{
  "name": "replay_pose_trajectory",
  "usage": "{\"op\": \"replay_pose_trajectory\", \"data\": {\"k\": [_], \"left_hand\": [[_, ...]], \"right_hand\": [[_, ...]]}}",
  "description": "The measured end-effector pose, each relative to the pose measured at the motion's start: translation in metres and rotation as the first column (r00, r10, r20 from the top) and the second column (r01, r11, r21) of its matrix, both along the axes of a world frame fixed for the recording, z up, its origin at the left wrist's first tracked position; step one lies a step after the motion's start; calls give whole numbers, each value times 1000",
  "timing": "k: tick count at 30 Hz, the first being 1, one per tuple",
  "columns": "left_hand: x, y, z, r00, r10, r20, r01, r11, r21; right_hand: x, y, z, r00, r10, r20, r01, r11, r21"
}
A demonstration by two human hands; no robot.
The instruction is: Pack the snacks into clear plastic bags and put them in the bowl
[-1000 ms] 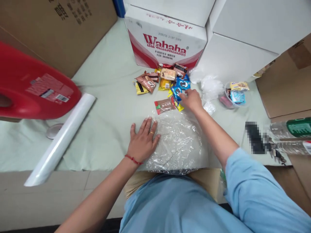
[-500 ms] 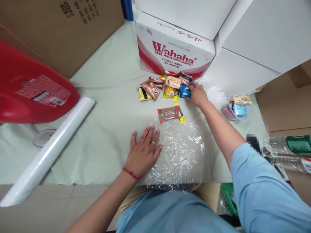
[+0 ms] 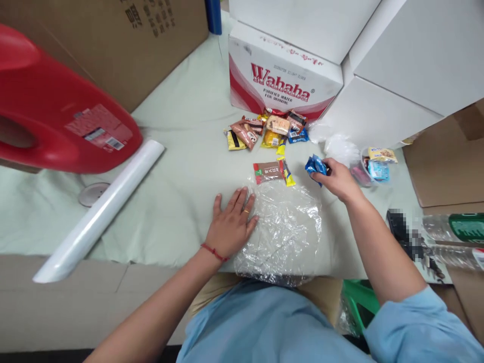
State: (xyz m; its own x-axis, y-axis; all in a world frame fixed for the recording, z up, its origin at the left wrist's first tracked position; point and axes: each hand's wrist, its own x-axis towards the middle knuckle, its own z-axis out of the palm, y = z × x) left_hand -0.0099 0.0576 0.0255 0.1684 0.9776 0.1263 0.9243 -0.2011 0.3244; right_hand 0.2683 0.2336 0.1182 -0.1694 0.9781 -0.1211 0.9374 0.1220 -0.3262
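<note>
My right hand (image 3: 338, 179) grips a small blue snack packet (image 3: 316, 165) above the cloth, to the right of the pile. My left hand (image 3: 230, 224) lies flat with fingers stretched, its thumb side at the edge of a clear plastic bag (image 3: 285, 227). At the far edge of that bag are a brown and red snack packet (image 3: 267, 172) and a slim yellow packet (image 3: 288, 174). Farther back sits a pile of wrapped snacks, with a brown packet (image 3: 244, 133), an orange-yellow packet (image 3: 271, 139) and another blue packet (image 3: 298, 135).
A Wahaha carton (image 3: 283, 75) stands behind the pile. On the left are a red jug (image 3: 68, 106) and a white roll (image 3: 102, 209). A clear tub (image 3: 363, 166) with snacks, crumpled plastic (image 3: 342, 148) and bottles (image 3: 449, 227) are on the right.
My right hand has drawn a blue packet out of the pile, toward me and to the right. My left hand stays flat by the bag. The camera view has shifted slightly.
</note>
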Motion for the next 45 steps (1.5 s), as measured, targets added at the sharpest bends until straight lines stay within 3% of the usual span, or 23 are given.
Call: {"op": "replay_pose_trajectory", "data": {"k": [4, 8, 13, 25, 29, 32, 35, 37, 39, 42, 45], "left_hand": [[3, -1, -1, 999, 23, 42, -24, 1000, 8], [6, -1, -2, 998, 35, 45, -37, 999, 31], [7, 0, -2, 999, 44, 15, -44, 998, 34], [6, -2, -2, 999, 53, 11, -54, 997, 50], [3, -1, 1, 999, 37, 25, -37, 999, 3], [-5, -3, 2, 998, 31, 61, -31, 999, -8], [-17, -11, 7, 996, 23, 89, -30, 996, 83], [-26, -20, 13, 993, -83, 87, 67, 984, 164], [-36, -31, 20, 953, -285, 106, 262, 947, 187], [-48, -50, 23, 843, -510, 173, 503, 860, 85], [-55, -62, 15, 821, -548, 160, 558, 829, -24]], "right_hand": [[-27, -69, 13, 970, 230, -76, -235, 970, -66], [-58, -112, -3, 928, 362, 83, -345, 924, -166], [-67, -120, -20, 904, 391, 174, -358, 913, -194], [-66, -128, -18, 890, 396, 227, -358, 914, -194], [-54, -130, -20, 918, 370, 140, -343, 920, -188], [-30, -140, -15, 942, 335, -33, -336, 940, -61], [-1, -165, -13, 881, 424, -211, -413, 906, 92], [15, -189, -20, 824, 514, -238, -494, 858, 142], [26, -213, -33, 803, 555, -218, -533, 832, 156], [36, -239, -56, 838, 510, -192, -488, 859, 151], [41, -243, -69, 847, 473, -241, -444, 880, 167]]}}
